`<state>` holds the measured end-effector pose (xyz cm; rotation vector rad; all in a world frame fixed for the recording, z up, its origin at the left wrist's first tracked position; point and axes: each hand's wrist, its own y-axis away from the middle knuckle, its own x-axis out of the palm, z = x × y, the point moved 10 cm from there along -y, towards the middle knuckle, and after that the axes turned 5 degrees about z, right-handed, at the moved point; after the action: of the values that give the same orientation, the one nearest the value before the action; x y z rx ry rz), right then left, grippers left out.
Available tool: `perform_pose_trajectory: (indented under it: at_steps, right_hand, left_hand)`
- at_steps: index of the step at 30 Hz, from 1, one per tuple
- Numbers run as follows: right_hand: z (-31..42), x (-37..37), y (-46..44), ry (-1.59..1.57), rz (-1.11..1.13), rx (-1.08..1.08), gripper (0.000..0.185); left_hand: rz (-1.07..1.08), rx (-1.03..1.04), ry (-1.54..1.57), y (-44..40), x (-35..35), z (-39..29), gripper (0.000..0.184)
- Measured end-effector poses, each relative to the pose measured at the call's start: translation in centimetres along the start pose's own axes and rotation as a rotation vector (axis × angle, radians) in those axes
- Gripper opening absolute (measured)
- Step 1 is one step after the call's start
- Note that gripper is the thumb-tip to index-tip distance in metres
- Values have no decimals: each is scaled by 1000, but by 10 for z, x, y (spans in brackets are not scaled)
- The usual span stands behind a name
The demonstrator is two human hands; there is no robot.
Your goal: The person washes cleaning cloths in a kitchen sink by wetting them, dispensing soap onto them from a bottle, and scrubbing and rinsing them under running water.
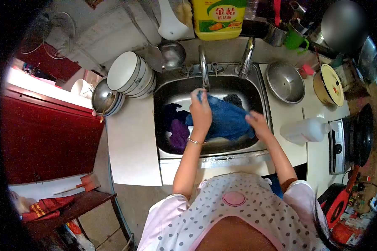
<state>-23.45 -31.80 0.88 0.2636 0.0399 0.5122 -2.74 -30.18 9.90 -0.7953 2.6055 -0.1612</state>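
Observation:
A blue cloth (pixel 226 119) is stretched between my two hands over the metal sink (pixel 158 125). My left hand (pixel 201 109) is closed on its upper left corner, right under the left faucet (pixel 203 65). At the cloth's right edge, my right hand (pixel 259 124) grips it, slightly blurred. Purple cloth (pixel 179 133) and dark cloth (pixel 171 113) lie in the left part of the basin. Behind the blue cloth, a dark mesh-like scrubber (pixel 233 99) shows near the back of the sink.
Stacked white bowls (pixel 123 72) stand on the left counter. To the right are a metal basin (pixel 285 82), a yellow enamel pot (pixel 331 85) and a translucent plastic jug (pixel 304 129). A yellow detergent jug (pixel 219 19) and a second faucet (pixel 247 56) are behind the sink.

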Motion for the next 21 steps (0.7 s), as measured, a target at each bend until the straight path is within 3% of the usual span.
perform_pose_trajectory:
  at_steps: [1, 3, 4, 5, 7, 9, 10, 11, 13, 14, 15, 17, 19, 21]
  right_hand:
    - [10, -12, -4, -205, -139, -72, 19]
    - [23, -9, -20, -164, -322, -152, 17]
    - [42, 10, -29, 61, -378, -300, 17]
    - [57, 30, -36, 289, -430, -447, 18]
    - [15, 29, -66, 214, -441, -148, 23]
    - [2, 68, -74, 705, -256, -296, 29]
    - [8, 82, -61, 197, -149, -335, 30]
    - [-4, 91, -69, 260, -125, -257, 32]
    - [-25, 78, -88, -1, -161, -77, 36]
    - [-26, 60, -96, 126, -253, -14, 39]
    - [-28, 56, -100, 125, -259, -8, 39]
    - [-37, 57, -111, 277, -214, 103, 40]
    - [-25, 69, -98, 233, -201, 92, 40]
    - [33, 97, -82, 478, -109, -341, 33]
  left_hand:
    - [22, -60, -29, 4, 8, 12, 33]
    - [69, -175, -91, 18, 26, 41, 32]
    - [148, -198, -169, 30, 52, 67, 32]
    - [133, -208, 3, 41, 67, 59, 32]
    - [-11, -233, 168, 37, 55, 52, 30]
    - [-23, -350, 32, 14, 42, 71, 26]
    - [-62, -364, 210, 0, 38, 87, 25]
    - [-64, -366, 207, 3, 37, 95, 25]
    - [178, 132, -406, 1, 54, 42, 26]
    - [65, 208, -400, 12, 50, 24, 29]
    - [114, -82, -48, 30, 58, 47, 28]
    - [60, -110, 77, 34, 53, 54, 30]
    - [76, -251, -13, 18, 45, 72, 31]
    - [-5, -239, 102, 22, 42, 107, 32]
